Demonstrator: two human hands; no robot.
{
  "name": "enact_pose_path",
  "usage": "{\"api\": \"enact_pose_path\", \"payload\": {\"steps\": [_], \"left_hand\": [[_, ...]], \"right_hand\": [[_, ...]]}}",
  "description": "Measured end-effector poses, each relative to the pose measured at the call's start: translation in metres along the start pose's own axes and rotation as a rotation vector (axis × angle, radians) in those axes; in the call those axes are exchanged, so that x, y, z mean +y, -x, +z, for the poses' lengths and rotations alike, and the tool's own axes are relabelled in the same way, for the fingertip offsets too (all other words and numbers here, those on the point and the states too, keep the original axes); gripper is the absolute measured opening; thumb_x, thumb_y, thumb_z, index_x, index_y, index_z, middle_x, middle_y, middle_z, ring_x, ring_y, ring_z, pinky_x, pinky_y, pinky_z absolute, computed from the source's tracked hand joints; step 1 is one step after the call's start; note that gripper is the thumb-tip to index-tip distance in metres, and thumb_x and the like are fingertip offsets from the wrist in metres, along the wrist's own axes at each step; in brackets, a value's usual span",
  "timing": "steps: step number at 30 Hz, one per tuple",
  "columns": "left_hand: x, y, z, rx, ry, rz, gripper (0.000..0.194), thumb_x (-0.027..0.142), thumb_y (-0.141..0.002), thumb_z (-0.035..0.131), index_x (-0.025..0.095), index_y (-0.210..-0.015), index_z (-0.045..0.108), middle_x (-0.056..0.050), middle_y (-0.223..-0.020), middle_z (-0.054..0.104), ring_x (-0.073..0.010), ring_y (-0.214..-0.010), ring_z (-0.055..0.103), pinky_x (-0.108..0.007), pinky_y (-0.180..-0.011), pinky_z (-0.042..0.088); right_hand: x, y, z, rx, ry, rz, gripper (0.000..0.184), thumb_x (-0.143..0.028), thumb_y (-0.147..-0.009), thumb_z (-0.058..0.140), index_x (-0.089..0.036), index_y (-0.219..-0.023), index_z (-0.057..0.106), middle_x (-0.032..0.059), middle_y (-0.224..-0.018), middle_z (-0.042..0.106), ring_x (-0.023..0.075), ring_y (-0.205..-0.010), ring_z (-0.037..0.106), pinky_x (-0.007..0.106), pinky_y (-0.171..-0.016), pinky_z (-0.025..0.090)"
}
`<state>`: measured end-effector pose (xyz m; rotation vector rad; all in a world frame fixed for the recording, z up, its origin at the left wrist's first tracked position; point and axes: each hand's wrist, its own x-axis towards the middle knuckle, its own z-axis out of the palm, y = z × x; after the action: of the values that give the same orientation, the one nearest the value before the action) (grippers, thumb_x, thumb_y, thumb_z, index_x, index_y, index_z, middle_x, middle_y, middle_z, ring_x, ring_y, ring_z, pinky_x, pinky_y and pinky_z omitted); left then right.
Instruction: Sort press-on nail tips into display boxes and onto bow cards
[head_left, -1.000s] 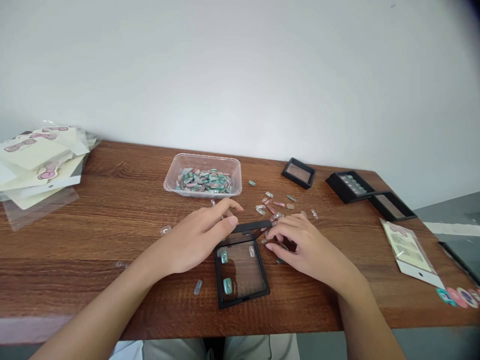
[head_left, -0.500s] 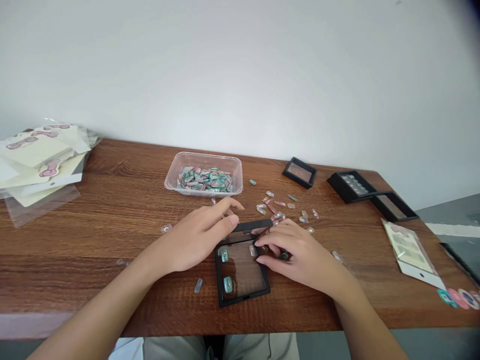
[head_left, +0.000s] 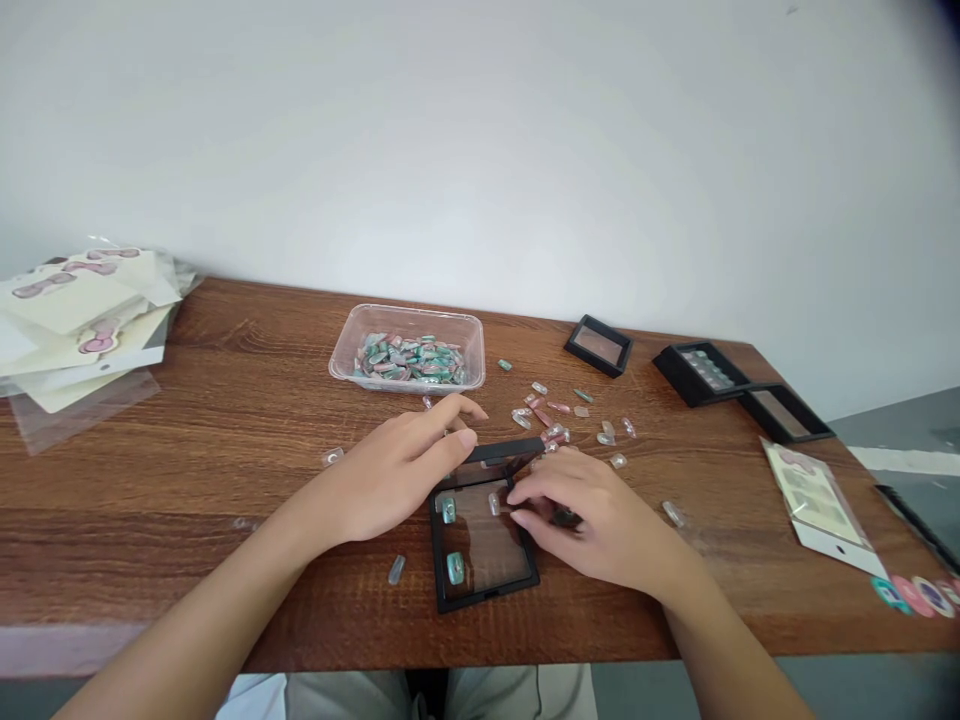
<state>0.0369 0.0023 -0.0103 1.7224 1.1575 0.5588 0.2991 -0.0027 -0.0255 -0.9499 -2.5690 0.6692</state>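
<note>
My left hand reaches over the back of a small black display case, its thumb and fingers on the raised lid. Two teal press-on nails lie on the left of the case's clear film. A clear press-on nail is at the upper right, just off my right fingertips. My right hand is curled over the case's right edge, with thumb and index finger close together. Beneath its curled fingers a small shiny piece, seemingly another nail, partly shows; the rest is hidden.
A clear plastic tub of loose nails stands at the back. Scattered nails lie right of it. More black cases and a packaged card are at right. Bagged cards pile up at far left.
The clear nail has shifted slightly left over the film, away from my right fingertips. My right thumb and index finger have drawn a little closer together. My left hand has stayed put.
</note>
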Motion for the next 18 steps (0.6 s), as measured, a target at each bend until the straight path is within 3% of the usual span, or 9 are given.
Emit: {"api": "enact_pose_path", "payload": {"steps": [5,11,18], "left_hand": [[0.001,-0.001,0.001,0.001,0.001,-0.002,0.039,0.057,-0.105,0.033,0.036,-0.130,0.053,0.001,-0.115,0.068,-0.0254,-0.113,0.059,-0.041,-0.099,0.040],[0.001,0.000,0.000,0.000,-0.005,-0.008,0.040,0.059,-0.104,0.033,0.036,-0.129,0.053,0.000,-0.115,0.068,-0.0261,-0.113,0.059,-0.042,-0.100,0.040],[0.000,0.000,0.000,0.003,-0.005,-0.009,0.040,0.059,-0.104,0.033,0.037,-0.130,0.053,0.000,-0.111,0.068,-0.0266,-0.110,0.060,-0.042,-0.099,0.041]], "right_hand": [[0.007,0.005,-0.015,-0.048,0.010,0.130,0.015,-0.015,-0.096,0.058,-0.024,-0.100,0.069,0.0003,-0.082,0.068,0.0178,-0.081,0.061,0.032,-0.078,0.047],[0.015,0.006,-0.014,-0.134,0.099,0.130,0.019,-0.019,-0.098,0.061,-0.030,-0.107,0.074,0.0019,-0.095,0.069,0.0217,-0.098,0.063,0.038,-0.089,0.045],[0.018,0.004,-0.010,-0.118,0.116,0.152,0.004,-0.028,-0.094,0.072,-0.025,-0.093,0.071,-0.0010,-0.083,0.066,0.0196,-0.086,0.060,0.035,-0.084,0.042]]}}
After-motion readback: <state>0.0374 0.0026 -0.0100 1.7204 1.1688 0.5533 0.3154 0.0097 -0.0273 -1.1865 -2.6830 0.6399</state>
